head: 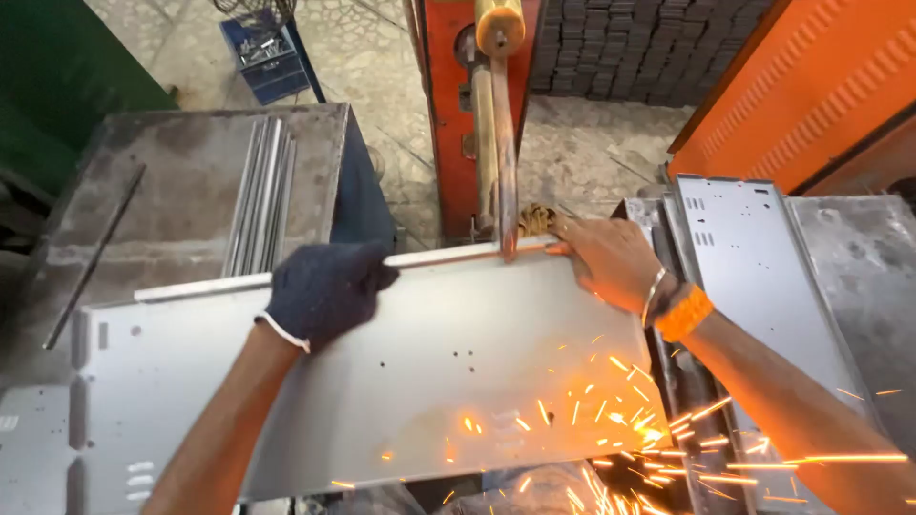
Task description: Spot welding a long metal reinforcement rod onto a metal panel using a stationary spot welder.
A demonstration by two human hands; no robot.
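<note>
Under the upright copper-coloured welding rod [504,162] sits a flat grey sheet-metal panel with small punched holes [401,372], long axis running left to right, far edge carrying a thin metal strip [324,271]. Left hand in a dark knit glove [324,291] is clamped over that strip near the middle. Bare right hand [606,259], orange wristband, presses fingers flat right beside the rod, so it's nearer. Orange sparks [620,420] spray low right. Blue crate [267,59] behind holds metal bits.
</note>
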